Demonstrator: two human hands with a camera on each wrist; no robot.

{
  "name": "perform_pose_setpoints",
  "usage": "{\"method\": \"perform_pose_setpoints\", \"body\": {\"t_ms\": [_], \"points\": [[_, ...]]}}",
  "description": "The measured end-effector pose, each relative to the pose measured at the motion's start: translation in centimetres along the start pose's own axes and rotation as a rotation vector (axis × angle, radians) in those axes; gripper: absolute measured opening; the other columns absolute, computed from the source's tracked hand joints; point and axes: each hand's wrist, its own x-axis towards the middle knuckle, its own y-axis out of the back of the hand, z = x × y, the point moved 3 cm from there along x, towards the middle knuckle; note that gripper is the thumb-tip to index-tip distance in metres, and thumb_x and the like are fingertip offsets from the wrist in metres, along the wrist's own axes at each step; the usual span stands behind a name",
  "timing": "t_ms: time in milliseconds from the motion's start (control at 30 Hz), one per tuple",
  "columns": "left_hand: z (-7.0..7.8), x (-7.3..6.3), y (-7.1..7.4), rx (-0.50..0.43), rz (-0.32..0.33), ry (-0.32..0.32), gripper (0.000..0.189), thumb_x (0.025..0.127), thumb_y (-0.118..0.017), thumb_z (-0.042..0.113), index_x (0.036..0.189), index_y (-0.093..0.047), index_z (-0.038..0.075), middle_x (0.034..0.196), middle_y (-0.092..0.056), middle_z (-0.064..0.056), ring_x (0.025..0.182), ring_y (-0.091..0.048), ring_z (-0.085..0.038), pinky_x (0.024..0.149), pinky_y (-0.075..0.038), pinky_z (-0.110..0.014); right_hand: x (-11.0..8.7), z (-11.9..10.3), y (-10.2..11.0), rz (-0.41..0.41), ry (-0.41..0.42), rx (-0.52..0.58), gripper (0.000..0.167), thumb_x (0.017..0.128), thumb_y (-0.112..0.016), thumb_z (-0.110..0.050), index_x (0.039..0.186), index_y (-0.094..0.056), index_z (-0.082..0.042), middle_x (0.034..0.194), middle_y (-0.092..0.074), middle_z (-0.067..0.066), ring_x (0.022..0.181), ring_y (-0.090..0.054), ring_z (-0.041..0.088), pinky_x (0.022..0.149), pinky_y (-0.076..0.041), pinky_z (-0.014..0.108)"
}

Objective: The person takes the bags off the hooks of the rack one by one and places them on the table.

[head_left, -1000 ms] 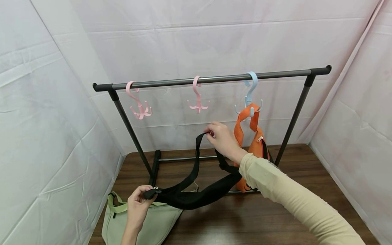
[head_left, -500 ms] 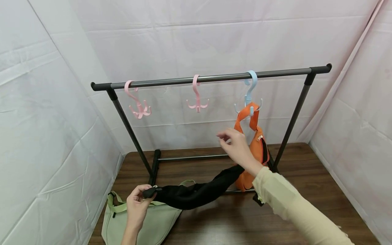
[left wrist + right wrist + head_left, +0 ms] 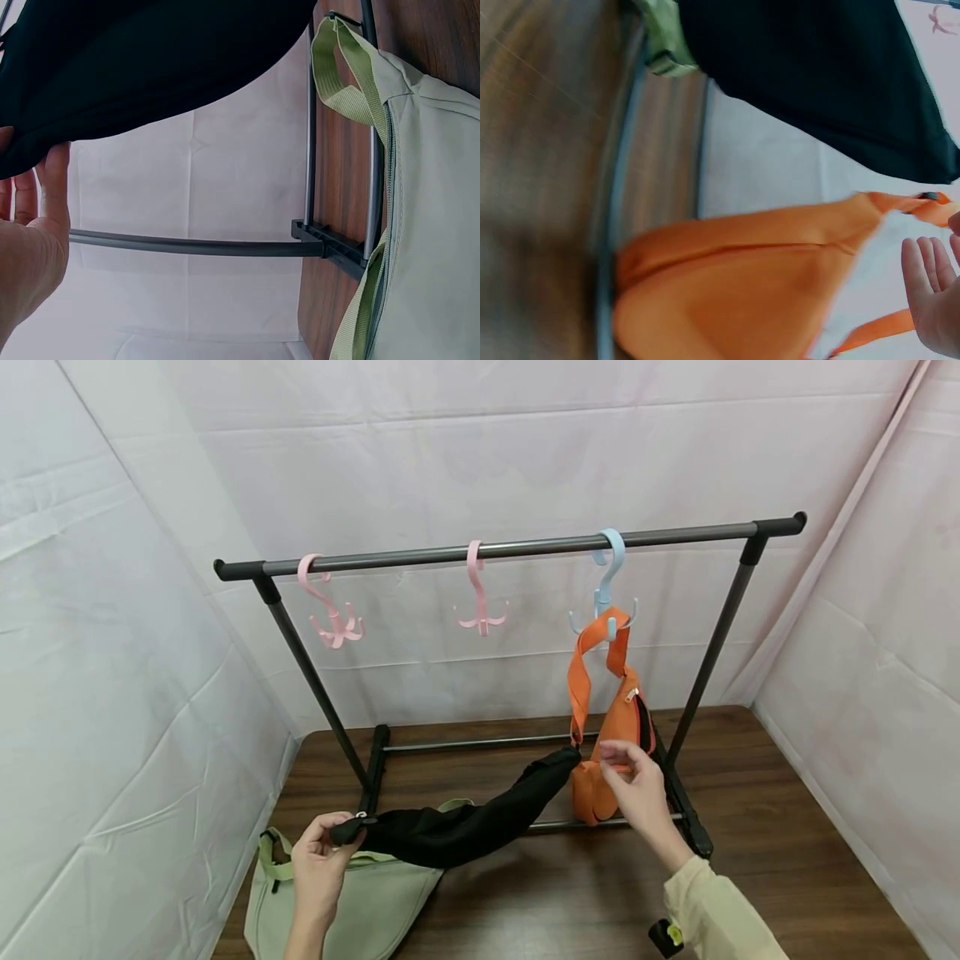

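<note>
My left hand (image 3: 318, 868) pinches the left end of a black waist bag (image 3: 480, 827), by the end of its zip. The bag stretches out to the right with its far end raised beside an orange bag (image 3: 618, 727). My right hand (image 3: 641, 793) is in front of the orange bag, fingers loosely bent and nothing seen between them; in the right wrist view the hand (image 3: 934, 300) is apart from the black bag. By its strap, the orange bag hangs from a light blue hook (image 3: 609, 581). The black strap is out of sight.
Two pink hooks, a left one (image 3: 336, 622) and a middle one (image 3: 481, 610), hang bare on the rack's bar (image 3: 390, 558). Under my left hand a pale green bag (image 3: 375, 902) lies on the wooden table (image 3: 540, 902). The rack's feet (image 3: 686, 810) stand there too.
My right hand has let go of the black strap and moved right and down, past the black bag's end. The strap has dropped from view. My left hand keeps its pinch.
</note>
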Motion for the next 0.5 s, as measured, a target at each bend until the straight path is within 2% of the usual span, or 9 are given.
{"method": "perform_pose_setpoints", "body": {"t_ms": [100,267,400,500], "points": [[0.2,0.0,0.2,-0.025,0.003,-0.008,0.04,0.067,-0.057,-0.029,0.076,-0.061,0.01,0.079,-0.063,0.006,0.075,-0.06,-0.004,0.068,-0.048,-0.012,-1.3,1.2,-0.9,-0.027,-0.022,0.087,0.026,0.083,-0.056,0.009,0.108,-0.055,0.008,0.1,-0.057,0.024,0.086,-0.057,0.02,0.069,-0.049,0.016],[0.6,-0.1,0.5,-0.064,0.004,-0.018,0.038,0.067,-0.058,-0.028,0.076,-0.061,0.009,0.08,-0.064,0.004,0.077,-0.062,-0.005,0.069,-0.049,-0.013,-2.6,2.7,-2.7,-0.063,-0.018,0.188,0.034,0.08,-0.06,0.01,0.113,-0.051,0.009,0.102,-0.054,0.025,0.089,-0.057,0.016,0.071,-0.05,0.017],[0.7,-0.2,0.6,-0.079,0.003,-0.013,0.037,0.068,-0.058,-0.028,0.077,-0.061,0.008,0.081,-0.064,0.004,0.077,-0.062,-0.005,0.07,-0.049,-0.014,-3.0,2.8,-4.1,-0.079,-0.055,0.25,0.036,0.08,-0.061,0.009,0.114,-0.049,0.009,0.103,-0.053,0.015,0.092,-0.055,0.013,0.072,-0.05,0.017],[0.7,-0.4,0.7,-0.077,0.007,-0.001,0.037,0.068,-0.058,-0.027,0.077,-0.061,0.009,0.08,-0.064,0.004,0.077,-0.062,-0.005,0.071,-0.049,-0.014,-3.1,2.6,-4.8,-0.068,-0.101,0.295,0.031,0.08,-0.061,0.008,0.108,-0.05,0.009,0.099,-0.053,0.005,0.09,-0.055,0.01,0.07,-0.049,0.017]]}}
